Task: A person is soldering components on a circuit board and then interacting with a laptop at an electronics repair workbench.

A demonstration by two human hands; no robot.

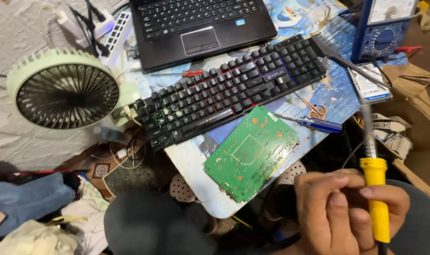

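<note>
Both hands meet at the lower right, just off the counter (191,165) edge. The right hand (389,203) has its grip closed around the yellow handle of a soldering iron (376,189), whose metal shaft points up and away. The left hand (323,212) sits just beside it — fingers curled toward the handle, though whether they pinch anything I cannot tell. A green circuit board (250,153) lies on the counter near the hands, against a black keyboard (229,89); a blue screwdriver (314,123) rests beside it.
</note>
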